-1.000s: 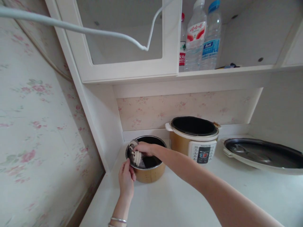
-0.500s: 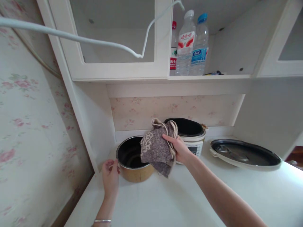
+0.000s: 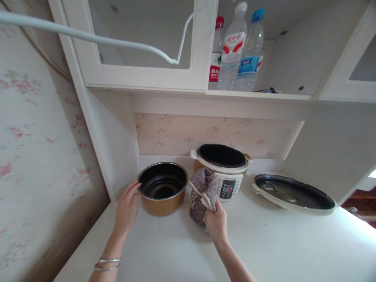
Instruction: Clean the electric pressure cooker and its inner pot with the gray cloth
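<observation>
A gold pot with a black inside (image 3: 163, 206) stands upright on the white counter. My left hand (image 3: 127, 205) rests against its left side, fingers stretched out together with the tips at the rim. To the right of the pot, my right hand (image 3: 216, 223) is closed around a bunched grey-brown cloth (image 3: 202, 192) with pale edging. The cloth hangs just in front of the white and gold cooker body (image 3: 230, 186) and hides part of its left side. That cooker is uncovered and its dark inside shows.
A detached cooker lid (image 3: 293, 196) lies inner side up on the counter (image 3: 264, 246) at the right. Overhead, several plastic bottles (image 3: 232, 58) stand on a cabinet shelf. A white bent rod (image 3: 117, 42) crosses the upper left. Floral wallpaper (image 3: 35, 156) borders the left side.
My right hand has moved the cloth away from over the pot, down and toward me, uncovering the pot's inside and the cooker's front. My left hand's curled fingers have straightened along the pot's side.
</observation>
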Demonstrator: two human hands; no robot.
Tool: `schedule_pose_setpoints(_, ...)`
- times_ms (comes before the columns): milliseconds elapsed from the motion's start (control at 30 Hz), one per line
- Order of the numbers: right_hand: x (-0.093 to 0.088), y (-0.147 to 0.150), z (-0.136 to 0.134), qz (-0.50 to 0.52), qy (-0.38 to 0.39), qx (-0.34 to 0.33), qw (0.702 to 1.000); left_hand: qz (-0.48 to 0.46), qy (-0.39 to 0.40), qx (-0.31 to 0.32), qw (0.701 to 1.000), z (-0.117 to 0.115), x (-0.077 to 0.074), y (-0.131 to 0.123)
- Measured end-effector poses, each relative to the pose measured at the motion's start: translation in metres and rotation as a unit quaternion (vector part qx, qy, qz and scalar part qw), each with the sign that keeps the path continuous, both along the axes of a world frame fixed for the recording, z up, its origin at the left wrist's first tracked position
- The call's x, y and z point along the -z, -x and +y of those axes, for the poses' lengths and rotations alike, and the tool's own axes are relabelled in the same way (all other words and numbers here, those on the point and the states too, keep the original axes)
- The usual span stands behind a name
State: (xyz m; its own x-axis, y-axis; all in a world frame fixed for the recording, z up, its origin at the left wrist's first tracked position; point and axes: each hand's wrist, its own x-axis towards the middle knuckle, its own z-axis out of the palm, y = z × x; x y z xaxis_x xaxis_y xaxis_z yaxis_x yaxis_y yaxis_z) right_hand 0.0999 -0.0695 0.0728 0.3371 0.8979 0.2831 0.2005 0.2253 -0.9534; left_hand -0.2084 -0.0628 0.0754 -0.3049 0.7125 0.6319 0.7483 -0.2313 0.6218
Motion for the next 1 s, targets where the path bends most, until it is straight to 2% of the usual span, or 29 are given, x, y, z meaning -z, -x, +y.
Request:
schedule_pose_setpoints(100, 0.007, 0.022, 0.009, 0.0, 0.005, -0.04, 0.999, 0.056, 0.009, 0.018, 0.998, -0.001, 0.004, 0.006)
schedule_pose_setpoints(267, 0.014, 0.053, 0.016, 0.008, 0.064, -0.103, 0.993, 0.114, 0.008, 0.032, 0.993, -0.003, 0.006, 0.013)
schedule_pose_setpoints(367, 0.022, 0.062, 0.013, 0.01, 0.047, -0.115, 0.992, 0.122, 0.005, 0.037, 0.992, -0.002, 0.008, 0.014)
schedule_pose_setpoints(500, 0.033, 0.065, 0.008, 0.019, 0.005, -0.127, 0.992, 0.131, -0.003, 0.037, 0.991, -0.001, 0.012, 0.014)
schedule_pose_setpoints(667, 0.041, 0.064, 0.007, 0.03, 0.004, -0.127, 0.991, 0.172, -0.023, 0.08, 0.982, -0.003, 0.01, 0.015)
schedule_pose_setpoints(867, 0.045, 0.06, 0.012, 0.029, 0.009, -0.117, 0.993, 0.196, -0.096, 0.054, 0.974, -0.005, 0.005, 0.012)
schedule_pose_setpoints(1000, 0.048, 0.058, 0.013, 0.028, 0.015, -0.117, 0.993, 0.202, -0.124, 0.048, 0.97, -0.006, 0.0, -0.001)
